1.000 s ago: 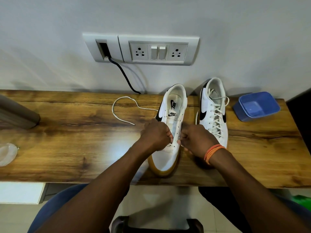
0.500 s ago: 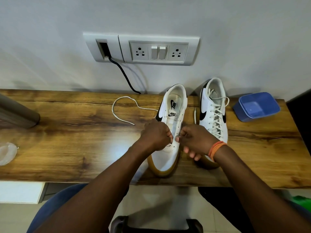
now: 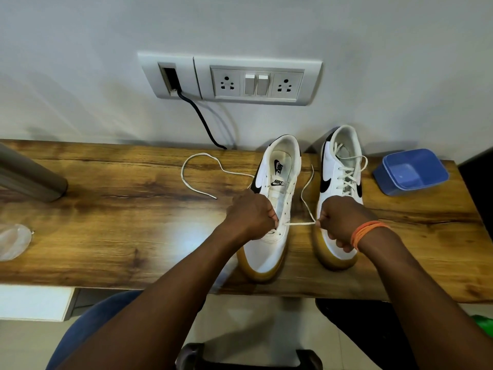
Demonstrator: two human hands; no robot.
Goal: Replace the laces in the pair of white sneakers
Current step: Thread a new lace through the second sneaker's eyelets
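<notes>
The table (image 3: 106,209) is a long slab of glossy, dark-grained wood w/ both sneakers standing toe-toward-the-person near its right half. The right sneaker (image 3: 341,166) is already laced. The left sneaker (image 3: 277,182), smooth white leather w/ black swoosh and gum-tan sole, has only its lowest eyelets threaded.

Left hand (image 3: 252,216) is curled tight at the left eyelet row, pinching the lace there. Right hand (image 3: 341,220) is fisted on the lace (image 3: 300,223), drawing it taut sideways out of the right eyelet.

To do it well, imo: pull level, even out both tails before crossing, keep the flat cotton lace untwisted, steady the shoe so it doesn't skid on that slick top. One tail loops loose on the table at left; the other curls up btw the shoes.
</notes>
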